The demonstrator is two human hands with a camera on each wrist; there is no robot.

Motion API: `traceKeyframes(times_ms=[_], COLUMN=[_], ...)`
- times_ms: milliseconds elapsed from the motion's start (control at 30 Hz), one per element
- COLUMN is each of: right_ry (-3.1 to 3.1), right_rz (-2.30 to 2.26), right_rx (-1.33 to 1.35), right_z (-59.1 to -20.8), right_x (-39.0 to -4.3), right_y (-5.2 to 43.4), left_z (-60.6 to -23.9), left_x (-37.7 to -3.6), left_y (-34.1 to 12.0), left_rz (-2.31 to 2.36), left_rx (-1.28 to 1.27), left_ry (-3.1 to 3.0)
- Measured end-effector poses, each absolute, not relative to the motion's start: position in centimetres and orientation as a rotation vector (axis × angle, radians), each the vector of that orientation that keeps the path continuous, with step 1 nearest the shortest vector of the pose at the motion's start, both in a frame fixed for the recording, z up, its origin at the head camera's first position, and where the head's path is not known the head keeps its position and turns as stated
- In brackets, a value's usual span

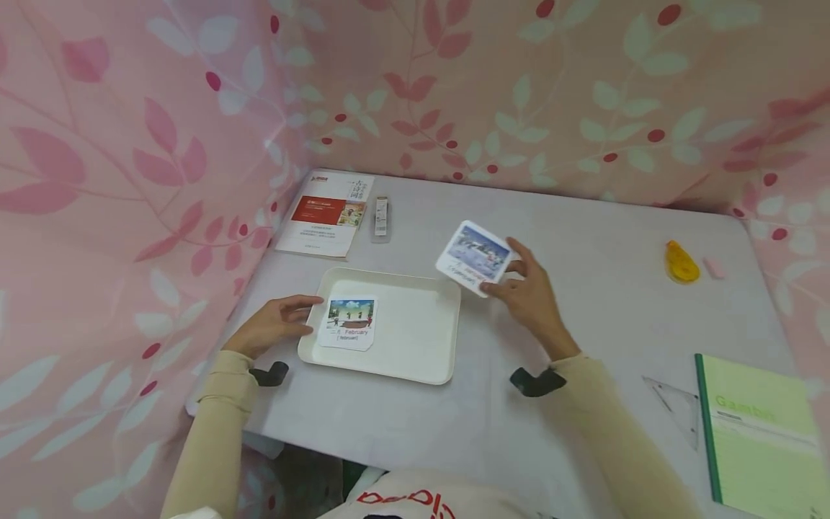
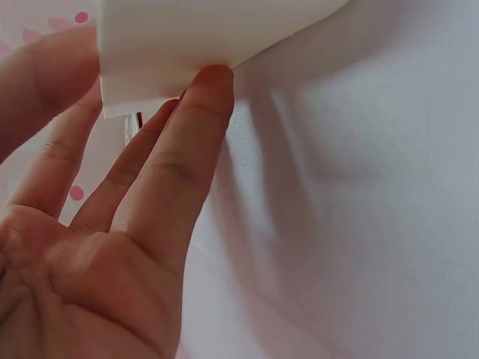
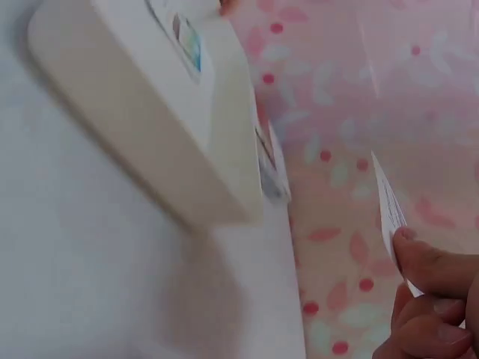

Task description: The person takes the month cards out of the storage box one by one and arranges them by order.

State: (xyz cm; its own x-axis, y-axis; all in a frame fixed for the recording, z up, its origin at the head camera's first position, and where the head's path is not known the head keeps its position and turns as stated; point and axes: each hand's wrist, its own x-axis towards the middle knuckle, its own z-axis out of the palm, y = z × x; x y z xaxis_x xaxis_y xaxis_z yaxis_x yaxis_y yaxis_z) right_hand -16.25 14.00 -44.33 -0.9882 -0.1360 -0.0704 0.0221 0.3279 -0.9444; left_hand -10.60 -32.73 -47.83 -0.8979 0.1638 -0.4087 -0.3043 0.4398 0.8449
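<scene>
My right hand (image 1: pixel 533 297) pinches a white picture card (image 1: pixel 476 257) between thumb and fingers, tilted above the table near the tray's upper right corner. It carries a snowy scene with blurred lettering beneath. In the right wrist view the card (image 3: pixel 388 206) shows nearly edge-on above the thumb. My left hand (image 1: pixel 275 324) grips the left rim of a shallow white tray (image 1: pixel 415 364). Seen from the left wrist, the fingers lie against the outside of the tray (image 2: pixel 172 52), with the thumb partly hidden by the rim. A card labelled February (image 1: pixel 349 323) lies face up in the tray's left part.
A booklet (image 1: pixel 324 214) and a small clear case (image 1: pixel 381 218) lie behind the tray. To the right are a yellow correction-tape-like item (image 1: pixel 681 262), a pink eraser-like block (image 1: pixel 714 268), a clear set square (image 1: pixel 677 411) and a green notebook (image 1: pixel 761 440). Patterned curtains (image 1: pixel 519 94) border the table.
</scene>
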Motion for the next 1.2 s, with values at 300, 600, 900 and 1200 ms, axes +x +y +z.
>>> traceKeyframes(times_ms=[300, 600, 900, 1200], right_ry=[2.489, 2.549, 2.639, 2.614], right_rz=[-1.279, -1.169, -0.949, -0.822], right_rx=[-0.157, -0.432, -0.515, -0.525], right_z=[-48.2, -50.8, -50.6, -49.8], right_x=[-15.2, -15.1, -15.6, -16.2], right_y=[22.9, 22.2, 21.4, 21.0], left_z=[-47.5, -47.8, -48.0, -47.9], left_x=[-10.5, -10.6, -10.7, -10.7], left_y=[-32.6, -32.6, -32.7, -32.6], left_rz=[1.477, 1.468, 1.463, 1.453], left_rx=[-0.147, -0.147, -0.171, -0.180], left_ry=[2.242, 2.245, 2.247, 2.256])
